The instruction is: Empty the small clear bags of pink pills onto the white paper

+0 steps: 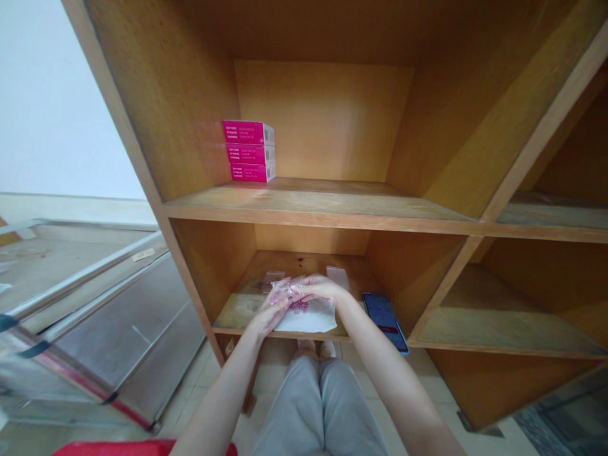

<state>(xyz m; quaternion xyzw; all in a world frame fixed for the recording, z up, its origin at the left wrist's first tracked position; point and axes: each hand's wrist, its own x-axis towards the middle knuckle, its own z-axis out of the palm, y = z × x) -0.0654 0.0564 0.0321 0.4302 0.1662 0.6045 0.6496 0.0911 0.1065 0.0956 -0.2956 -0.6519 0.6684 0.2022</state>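
Over the lower shelf, my left hand (273, 311) and my right hand (319, 289) meet around a small clear plastic bag (286, 291). Fingers of both hands are closed on it, and pink shows through the plastic. Right below them, a heap of small pink beads (298, 307) lies on a sheet of white paper (311, 321) at the shelf's front edge. Behind my left hand is another small clear bag (274, 277) with a few dark bits in it. A flat, pale bag (337, 276) lies behind my right wrist.
A dark phone (384, 320) lies right of the paper, jutting past the shelf edge. Three pink boxes (251, 153) are stacked on the upper shelf (327, 201). A metal-framed case (109, 335) stands to the left, and something red (118, 448) is at the bottom.
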